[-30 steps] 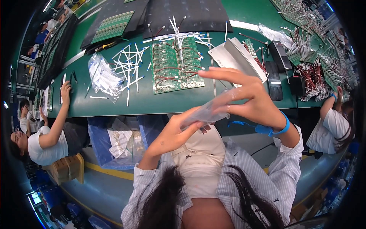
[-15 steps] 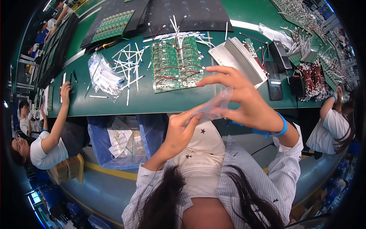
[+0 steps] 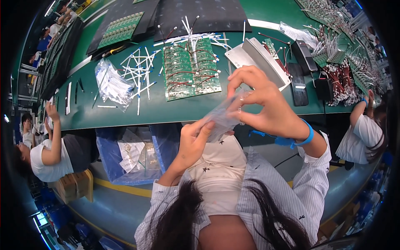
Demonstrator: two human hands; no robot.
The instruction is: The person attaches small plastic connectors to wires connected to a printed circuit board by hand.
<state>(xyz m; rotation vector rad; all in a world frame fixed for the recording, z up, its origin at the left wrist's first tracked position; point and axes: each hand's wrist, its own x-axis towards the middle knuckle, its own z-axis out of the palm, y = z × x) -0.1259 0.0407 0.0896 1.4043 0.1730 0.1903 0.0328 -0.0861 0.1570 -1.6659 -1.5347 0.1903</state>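
In front of my body, just past the table's near edge, I hold a clear plastic bag (image 3: 220,120) between both hands. My left hand (image 3: 192,142) is closed on its lower left end, thumb on top. My right hand (image 3: 266,102) pinches the bag's upper right end between thumb and fingers. Whether anything lies inside the bag I cannot tell. Beyond my hands, a green circuit board panel (image 3: 173,92) with dark red wires and white connectors lies on the table. To its left are loose white flat cables (image 3: 143,77) with blue ends.
Another clear bag (image 3: 110,89) holds white cables. A bent metal plate (image 3: 243,56), a dark phone (image 3: 298,85) and bundled red wires (image 3: 341,85) lie right. Below the green table (image 3: 141,120) stands a blue-lined bin (image 3: 109,160). Co-workers sit at both sides.
My right fingers have curled in from a spread pose and now pinch the bag, which is drawn out more between my hands. The left co-worker's arm has pulled back.
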